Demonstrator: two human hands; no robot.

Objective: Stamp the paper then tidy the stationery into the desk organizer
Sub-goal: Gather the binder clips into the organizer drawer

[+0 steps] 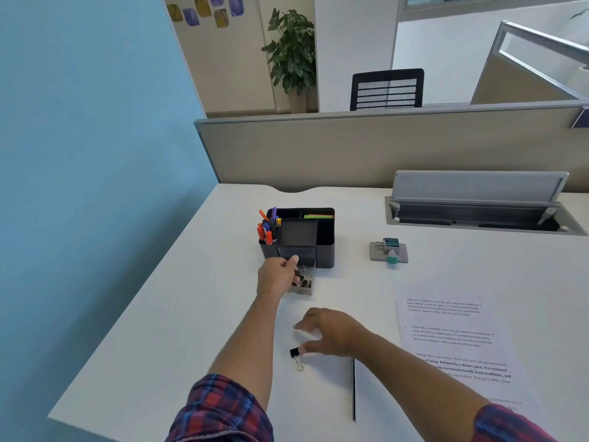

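Head view: a white desk [197,314] is seen, with a black desk organizer [325,240] set toward the far left corner. Coloured pens [267,226] are stood upright in its left compartment, and green and orange sticky notes [318,216] are lodged in a rear compartment. A small drawer [302,283] filled with binder clips is drawn out just in front of the organizer, and the left hand [275,277] is placed at its left side, fingers curled toward the drawer; whether anything is pinched cannot be told. The right hand [331,333] is held low over the desk toward the near edge, fingers spread loosely, with the thumb tip touching a black binder clip [295,353] that lies on the desk; a firm grip is not shown. A dark pencil [354,390] is laid just beside the right forearm, pointing at the near edge. Printed paper [452,333] is spread toward the right edge. A stamp [391,250] is rested on a grey ink pad [376,252] beyond the paper, well apart from both hands. Plaid sleeves [223,409] are noted on both arms.
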